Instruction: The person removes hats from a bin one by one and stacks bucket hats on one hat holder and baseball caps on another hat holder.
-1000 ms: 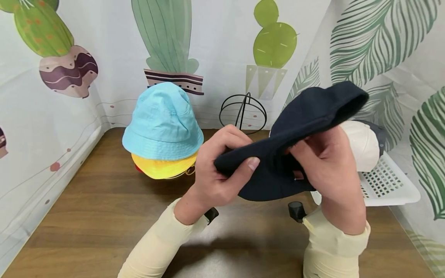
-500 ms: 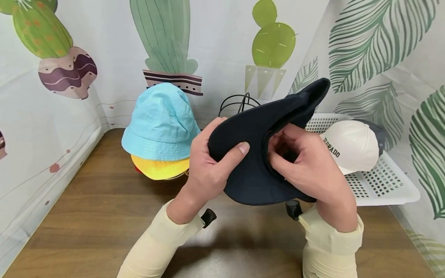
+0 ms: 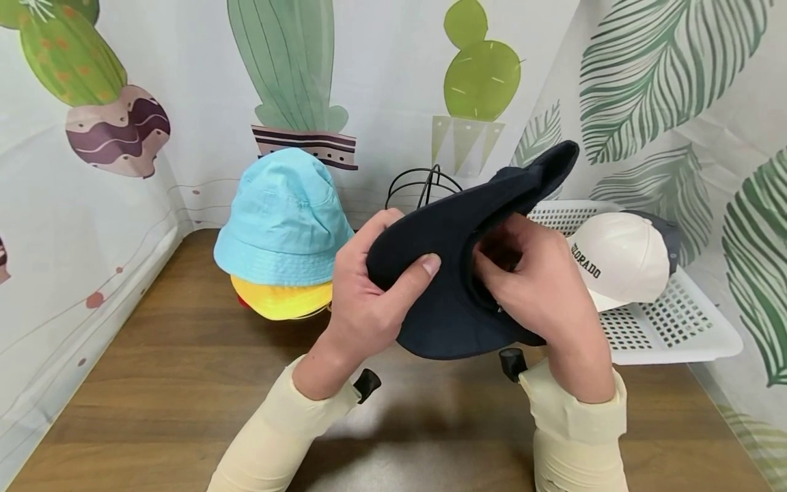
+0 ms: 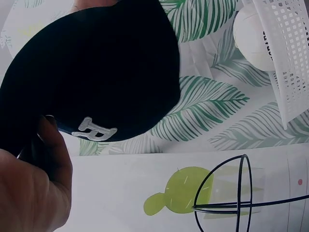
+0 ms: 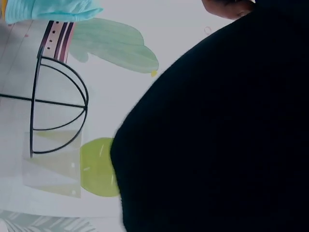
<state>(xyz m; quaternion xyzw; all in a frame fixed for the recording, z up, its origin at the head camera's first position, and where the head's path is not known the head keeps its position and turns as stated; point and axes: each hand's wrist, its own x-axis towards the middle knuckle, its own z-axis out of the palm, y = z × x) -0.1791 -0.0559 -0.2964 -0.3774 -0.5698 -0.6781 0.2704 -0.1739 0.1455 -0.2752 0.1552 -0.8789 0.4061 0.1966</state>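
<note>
A dark navy baseball cap (image 3: 443, 273) is held up over the table, its brim to the left and its inside turned toward me. My left hand (image 3: 369, 294) grips the brim, thumb on the near face and fingers behind. My right hand (image 3: 541, 273) reaches into the cap's opening with bent fingers, thumb and fingers at the inner band; the fingertips are hidden inside. In the left wrist view, a white embroidered letter (image 4: 94, 129) shows on the front of the cap. The dark crown (image 5: 217, 135) fills much of the right wrist view.
A light blue bucket hat (image 3: 285, 219) sits over a yellow hat (image 3: 279, 298) at the left. Behind the cap stands a black wire hat stand (image 3: 424, 183). A white basket (image 3: 707, 342) at the right holds a cream cap (image 3: 621, 256) and a dark grey one.
The cap has tilted so its underside and opening face me more, and its far end has swung left. My right hand has shifted left with it, uncovering the cream cap's lettering.
</note>
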